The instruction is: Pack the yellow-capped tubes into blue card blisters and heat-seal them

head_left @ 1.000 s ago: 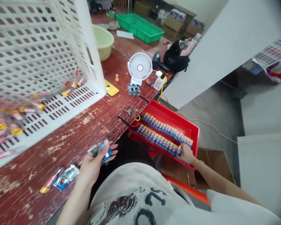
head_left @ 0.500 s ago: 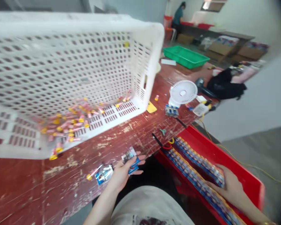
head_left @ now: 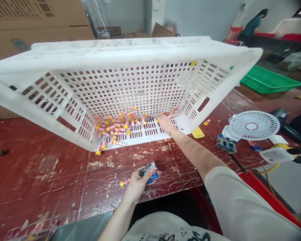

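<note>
Two hands in view. Left hand (head_left: 140, 180), 6 o'clock, holds printed packets (head_left: 146, 170) in its fingers above worktop (head_left: 95, 187); loose tube (head_left: 125, 182) at its 9 o'clock. Right hand (head_left: 165, 124) inside white basket (head_left: 130, 55), tube pile (head_left: 119, 126) at its 9 o'clock; whether its fingers grip anything, cannot tell.

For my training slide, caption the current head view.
Right hand reaches into a crate of pink tubes while the left hand holds packets.
</note>
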Available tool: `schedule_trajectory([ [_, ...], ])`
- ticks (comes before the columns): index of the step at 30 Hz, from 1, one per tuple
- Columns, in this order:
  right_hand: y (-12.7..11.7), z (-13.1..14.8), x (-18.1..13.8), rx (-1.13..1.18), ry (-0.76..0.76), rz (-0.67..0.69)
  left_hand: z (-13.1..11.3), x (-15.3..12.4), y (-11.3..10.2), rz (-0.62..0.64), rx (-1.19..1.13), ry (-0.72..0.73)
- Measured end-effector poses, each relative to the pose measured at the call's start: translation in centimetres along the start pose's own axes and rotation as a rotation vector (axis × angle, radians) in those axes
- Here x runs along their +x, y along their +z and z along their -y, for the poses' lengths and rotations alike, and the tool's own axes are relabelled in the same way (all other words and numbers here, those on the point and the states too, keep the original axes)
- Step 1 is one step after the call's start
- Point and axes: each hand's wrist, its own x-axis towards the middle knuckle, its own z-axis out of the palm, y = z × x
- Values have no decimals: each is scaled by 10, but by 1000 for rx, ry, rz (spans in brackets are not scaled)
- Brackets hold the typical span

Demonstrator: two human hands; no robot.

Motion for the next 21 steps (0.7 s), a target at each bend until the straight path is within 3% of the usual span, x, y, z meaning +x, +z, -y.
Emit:
schedule_trajectory([
  [3,4,14,-14,107,7,-37,-1,8,-3,-54,-26,58],
  [6,-3,42,-58,271,39,-90,-3,15,-3,-61,-30,47],
  [11,-40,90,-137,999,38,-149,-3,18,5,-2,-28,55],
  [16,-67,110,-167,964,-12,-211,2,11,11,54,47,93],
  [21,-69,114,-172,954,-112,-114,4,7,13,66,38,100],
])
